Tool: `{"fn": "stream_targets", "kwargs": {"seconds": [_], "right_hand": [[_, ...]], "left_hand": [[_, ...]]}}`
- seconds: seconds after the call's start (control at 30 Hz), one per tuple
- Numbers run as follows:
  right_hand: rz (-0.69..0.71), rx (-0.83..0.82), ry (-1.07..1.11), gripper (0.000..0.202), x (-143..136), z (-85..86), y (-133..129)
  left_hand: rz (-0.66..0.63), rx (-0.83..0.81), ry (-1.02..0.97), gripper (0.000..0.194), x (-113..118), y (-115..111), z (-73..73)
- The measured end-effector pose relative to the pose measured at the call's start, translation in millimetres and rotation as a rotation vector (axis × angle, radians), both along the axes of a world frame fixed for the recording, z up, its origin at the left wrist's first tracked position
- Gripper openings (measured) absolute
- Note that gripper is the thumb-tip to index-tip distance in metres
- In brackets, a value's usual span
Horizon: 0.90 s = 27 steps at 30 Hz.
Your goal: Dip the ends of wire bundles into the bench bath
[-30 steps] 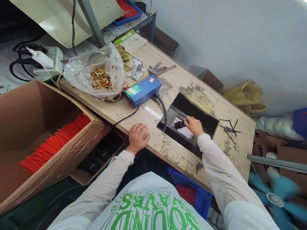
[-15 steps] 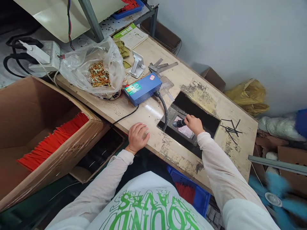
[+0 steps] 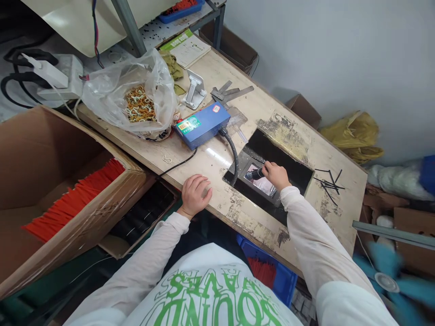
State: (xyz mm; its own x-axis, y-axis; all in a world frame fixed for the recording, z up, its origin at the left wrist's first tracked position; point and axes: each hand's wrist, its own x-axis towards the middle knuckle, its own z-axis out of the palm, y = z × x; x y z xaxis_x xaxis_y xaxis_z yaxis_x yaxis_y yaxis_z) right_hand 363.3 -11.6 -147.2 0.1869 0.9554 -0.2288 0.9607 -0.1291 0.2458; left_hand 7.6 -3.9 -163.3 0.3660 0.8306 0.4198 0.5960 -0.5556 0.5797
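Observation:
My right hand (image 3: 277,175) is closed on the end of a black bundle (image 3: 255,174), held over a small pinkish-silver plate (image 3: 265,184) framed in grey metal inside the table's rectangular opening. The far end of the bundle rests at or just over the plate; contact is unclear. On the near edge of the wooden table (image 3: 217,199) lies my left hand (image 3: 196,195), its fingers stretched flat with nothing held. A black ribbed hose (image 3: 234,156) runs from a blue box (image 3: 203,124) down into the opening, left of the plate.
A plastic bag of orange and white loops (image 3: 140,104) sits at the table's left, beside a white stand (image 3: 195,90) and metal strips (image 3: 234,93). Several black sticks (image 3: 329,185) lie at the right. Cardboard box (image 3: 68,217) with red strips stands left; a fan (image 3: 387,281) spins lower right.
The view has shifted very slightly. My right hand stays over the plate with the bundle, and my left hand rests at the same spot on the table edge.

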Motion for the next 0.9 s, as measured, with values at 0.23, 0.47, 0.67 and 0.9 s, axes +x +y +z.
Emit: {"fn": "stream_targets", "kwargs": {"seconds": [0.23, 0.47, 0.67, 0.9], "right_hand": [[0.002, -0.007, 0.004, 0.036, 1, -2.6, 1], [0.01, -0.005, -0.003, 0.035, -1, -3.6, 1], [0.017, 0.045, 0.007, 0.036, 0, 13.1, -5], [0.306, 0.006, 0.334, 0.037, -31, 77.5, -68]], "left_hand": [[-0.008, 0.031, -0.006, 0.017, 0, 0, 0.3], [-0.004, 0.005, 0.016, 0.018, 0, 0, -0.3], [-0.003, 0.025, 0.009, 0.017, 0, 0, 0.3], [-0.01, 0.1, 0.004, 0.016, 1, 2, 3.8]]}}
